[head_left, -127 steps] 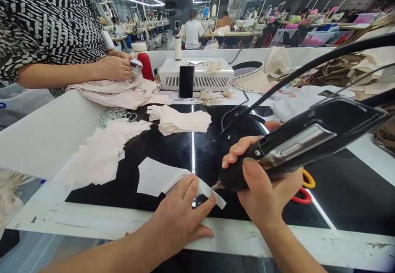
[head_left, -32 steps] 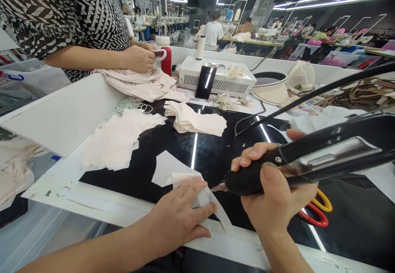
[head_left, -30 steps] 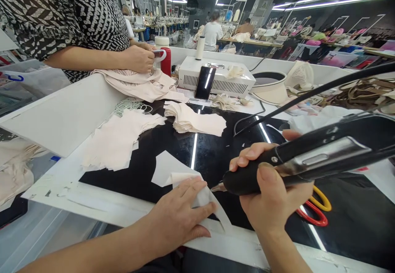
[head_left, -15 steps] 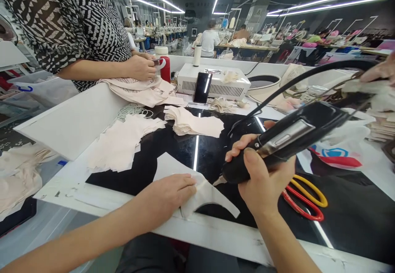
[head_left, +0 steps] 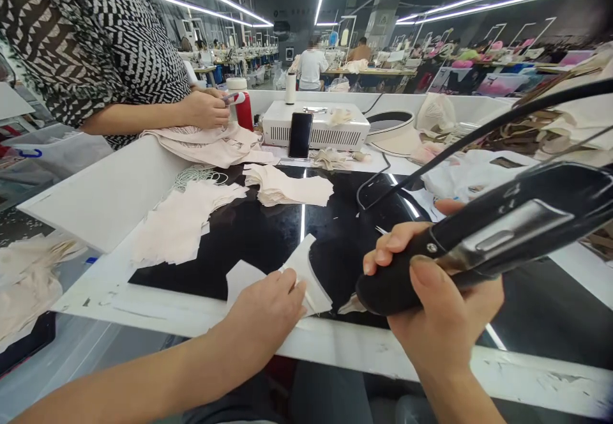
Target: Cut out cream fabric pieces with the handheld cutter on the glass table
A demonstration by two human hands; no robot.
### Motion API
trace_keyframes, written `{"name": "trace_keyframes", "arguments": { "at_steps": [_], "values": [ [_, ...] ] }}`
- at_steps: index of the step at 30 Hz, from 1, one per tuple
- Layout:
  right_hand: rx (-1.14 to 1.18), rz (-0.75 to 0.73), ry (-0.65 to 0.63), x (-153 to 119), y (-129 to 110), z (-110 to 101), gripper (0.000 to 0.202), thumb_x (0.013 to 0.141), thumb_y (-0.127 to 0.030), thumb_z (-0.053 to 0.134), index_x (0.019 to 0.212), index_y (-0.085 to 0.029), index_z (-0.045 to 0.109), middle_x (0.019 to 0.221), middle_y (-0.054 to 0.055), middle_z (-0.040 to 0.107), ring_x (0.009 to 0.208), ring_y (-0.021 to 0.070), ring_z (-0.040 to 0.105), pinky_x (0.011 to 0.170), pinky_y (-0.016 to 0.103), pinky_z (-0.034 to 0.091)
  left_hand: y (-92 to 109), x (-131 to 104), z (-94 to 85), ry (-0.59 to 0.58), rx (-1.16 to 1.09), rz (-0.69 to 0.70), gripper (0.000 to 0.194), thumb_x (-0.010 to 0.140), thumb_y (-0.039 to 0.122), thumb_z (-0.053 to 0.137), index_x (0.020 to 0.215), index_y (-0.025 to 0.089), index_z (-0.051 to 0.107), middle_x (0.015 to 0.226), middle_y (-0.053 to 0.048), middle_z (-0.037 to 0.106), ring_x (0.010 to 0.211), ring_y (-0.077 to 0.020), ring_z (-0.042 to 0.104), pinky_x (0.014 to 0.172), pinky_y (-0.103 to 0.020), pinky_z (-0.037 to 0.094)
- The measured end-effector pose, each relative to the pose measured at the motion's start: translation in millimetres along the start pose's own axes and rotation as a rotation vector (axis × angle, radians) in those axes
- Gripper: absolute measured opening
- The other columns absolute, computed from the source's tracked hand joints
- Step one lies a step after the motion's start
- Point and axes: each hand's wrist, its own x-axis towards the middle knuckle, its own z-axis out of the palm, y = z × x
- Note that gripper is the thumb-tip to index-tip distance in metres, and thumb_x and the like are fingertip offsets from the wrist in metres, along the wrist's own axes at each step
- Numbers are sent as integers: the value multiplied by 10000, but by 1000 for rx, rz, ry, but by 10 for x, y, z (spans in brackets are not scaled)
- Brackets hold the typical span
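My left hand (head_left: 272, 302) is closed on a pale, curved cloth piece (head_left: 313, 280) near the table's front edge, with its thumb and fingers pinching a fold. One flap of the cloth lies left of the fingers, and the other stands up to the right. My right hand (head_left: 440, 309) grips a black corded hand tool (head_left: 507, 232) with a silver plate along its side. The tool's metal tip (head_left: 352, 306) points left, just right of the cloth. A thin pointed metal end (head_left: 382, 230) shows behind my right fingers.
Two stacks of pale cut cloth, one left (head_left: 186, 226) and one farther back (head_left: 290, 186), lie on the black tabletop (head_left: 230, 239). Behind are a phone (head_left: 301, 135) and a white vented box (head_left: 335, 127). A black cable (head_left: 460, 143) arcs right. A co-worker's hand (head_left: 208, 110) is back left.
My left hand has turned and folded up the cloth piece. My right hand and the tool have come nearer and moved right. The red and yellow scissor handles are now hidden.
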Motion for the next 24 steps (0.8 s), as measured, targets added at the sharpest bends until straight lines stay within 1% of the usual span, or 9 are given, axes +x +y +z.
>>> {"name": "trace_keyframes", "arguments": {
  "at_steps": [2, 5, 11, 14, 16, 18, 22, 24],
  "values": [
    [-9, -10, -1, -29, 18, -9, 475, 854, -279, 897, 1270, -294, 669, 823, -40, 713, 583, 150, 649, 523, 299, 596, 18, 3, -4, 5, 31, -7, 96, 1003, 98, 689, 1027, 182, 649, 846, -13, 598, 757, -217, 647, 659, -320, 544],
    [-26, -20, 2, -47, 68, -9, 471, 873, -280, 872, 1289, -298, 649, 836, -43, 706, 599, 148, 649, 553, 299, 582, 24, -14, -2, 19, 34, -57, 98, 999, 103, 691, 1047, 181, 654, 844, -8, 601, 711, -202, 637, 608, -304, 518],
    [-27, 0, 4, -62, 181, -6, 503, 869, -305, 881, 1304, -314, 629, 874, -44, 696, 673, 157, 668, 585, 296, 581, 26, -45, 6, 31, 72, -56, 110, 1013, 157, 694, 1115, 174, 659, 883, -18, 640, 724, -203, 659, 599, -306, 520],
    [-18, -3, -11, -78, 210, -1, 513, 877, -291, 881, 1326, -314, 634, 883, -45, 710, 668, 149, 670, 581, 291, 586, 24, -51, 11, 23, 81, -61, 101, 1024, 177, 698, 1116, 182, 655, 902, -19, 652, 741, -198, 665, 598, -299, 511],
    [-7, -12, -26, -87, 215, 8, 508, 884, -268, 878, 1331, -313, 640, 889, -46, 721, 645, 140, 667, 567, 284, 584, 19, -61, 4, 15, 78, -64, 89, 1016, 177, 715, 1082, 184, 655, 889, -19, 648, 738, -198, 660, 582, -296, 491],
    [-4, -16, -30, -94, 214, 22, 506, 886, -260, 877, 1331, -313, 643, 887, -49, 725, 624, 137, 667, 545, 277, 575, 10, -75, -14, 17, 77, -74, 66, 1014, 160, 712, 1006, 185, 651, 844, -16, 629, 711, -200, 641, 560, -300, 464],
    [-19, -8, -21, -104, 218, 24, 506, 887, -285, 883, 1334, -324, 648, 894, -51, 724, 619, 134, 667, 538, 274, 571, 1, -70, -46, 99, 78, -100, 271, 1070, 121, 607, 810, 194, 589, 751, -20, 580, 691, -202, 606, 573, -310, 457],
    [-12, -1, -24, -114, 217, 0, 513, 888, -287, 888, 1341, -326, 652, 905, -48, 725, 632, 135, 670, 552, 278, 576, 16, -32, -42, 147, 27, -23, 273, 1070, 73, 578, 823, 187, 600, 775, -31, 606, 726, -199, 614, 624, -307, 497]
  ]
}}
